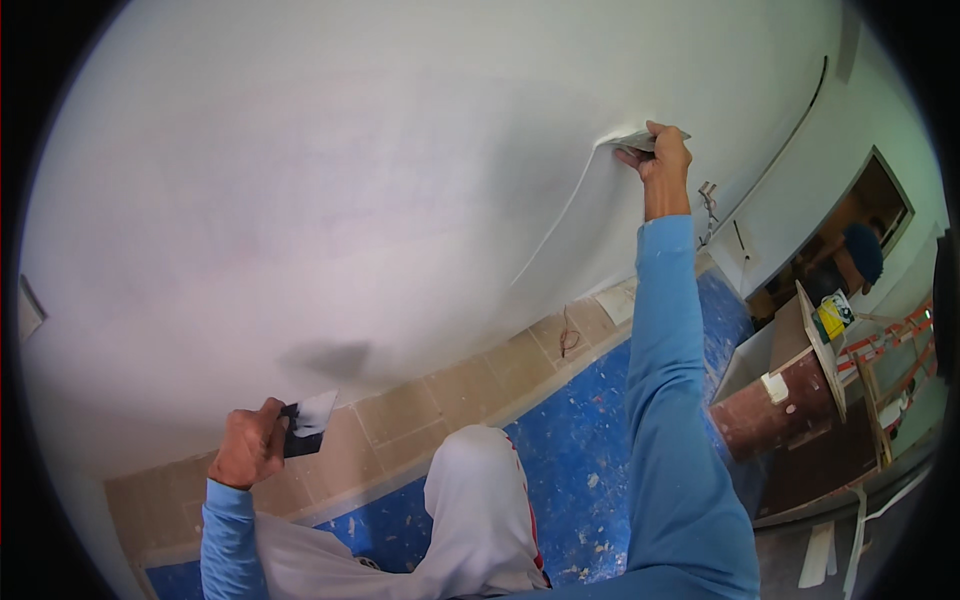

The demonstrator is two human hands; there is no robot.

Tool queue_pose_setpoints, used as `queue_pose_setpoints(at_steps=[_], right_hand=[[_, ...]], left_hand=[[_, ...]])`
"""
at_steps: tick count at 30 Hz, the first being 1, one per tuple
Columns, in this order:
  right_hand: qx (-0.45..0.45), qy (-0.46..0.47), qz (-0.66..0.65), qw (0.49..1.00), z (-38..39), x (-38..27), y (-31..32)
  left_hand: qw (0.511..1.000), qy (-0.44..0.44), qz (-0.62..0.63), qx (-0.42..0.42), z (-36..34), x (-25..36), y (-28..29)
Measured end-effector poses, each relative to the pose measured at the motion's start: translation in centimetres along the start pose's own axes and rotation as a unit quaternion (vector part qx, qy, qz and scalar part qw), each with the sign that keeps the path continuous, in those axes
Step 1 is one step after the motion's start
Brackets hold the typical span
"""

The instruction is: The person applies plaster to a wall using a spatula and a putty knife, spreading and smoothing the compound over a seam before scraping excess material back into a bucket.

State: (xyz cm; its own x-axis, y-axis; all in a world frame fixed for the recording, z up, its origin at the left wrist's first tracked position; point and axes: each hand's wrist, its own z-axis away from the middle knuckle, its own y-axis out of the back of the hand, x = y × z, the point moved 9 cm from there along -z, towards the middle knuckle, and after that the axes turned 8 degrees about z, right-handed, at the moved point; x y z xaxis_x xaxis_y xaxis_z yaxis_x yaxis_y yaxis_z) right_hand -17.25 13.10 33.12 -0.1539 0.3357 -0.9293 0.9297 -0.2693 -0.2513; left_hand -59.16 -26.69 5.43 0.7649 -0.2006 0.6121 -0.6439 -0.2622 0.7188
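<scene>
the right hand (668, 165) is raised at full reach and closed around a flat scraper (640, 143). the leading edge of this scraper meets the white wall (300, 180). a thin pale line (560, 215) runs from that edge down and to the left across the wall surface.

the left hand (247, 445) is held low, fingers closed on a second flat blade (312, 420). this blade is part black and part pale, with a whitish smear on its face. it is positioned in front of the lower wall, and its upper edge points away from the hand.

below the wall, a strip of beige tiles (420, 410) borders a blue floor covering (580, 450) marked with white specks. a thin reddish-brown wire (568, 338) lies against the tiles. the person's knee in white trousers (475, 490) sits between the two arms.

at the right, a yellow and dark container (833, 315) stands near a reddish-brown panel (775, 410). an orange ladder (880, 350) is located beside them. another person (850, 262) is partly visible at a doorway behind.
</scene>
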Motion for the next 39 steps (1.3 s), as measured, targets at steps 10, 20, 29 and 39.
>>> queue_pose_setpoints(at_steps=[10,20,29,39], right_hand=[[0.012,0.138,-0.016,0.990,3.6,-6.4,-4.0],[-0.171,0.410,0.277,0.852,11.9,-2.2,-6.7],[-0.474,0.367,0.167,0.783,31.9,9.4,-1.9],[-0.525,0.233,0.344,0.742,32.9,22.2,-0.8]], left_hand=[[0.891,0.171,0.378,0.185,0.8,-2.7,1.7],[0.805,0.205,0.550,0.089,-4.3,3.3,-4.8],[0.498,0.285,0.816,0.069,-5.3,3.5,-14.4],[0.688,0.211,0.682,0.129,-5.8,2.0,-12.6]])
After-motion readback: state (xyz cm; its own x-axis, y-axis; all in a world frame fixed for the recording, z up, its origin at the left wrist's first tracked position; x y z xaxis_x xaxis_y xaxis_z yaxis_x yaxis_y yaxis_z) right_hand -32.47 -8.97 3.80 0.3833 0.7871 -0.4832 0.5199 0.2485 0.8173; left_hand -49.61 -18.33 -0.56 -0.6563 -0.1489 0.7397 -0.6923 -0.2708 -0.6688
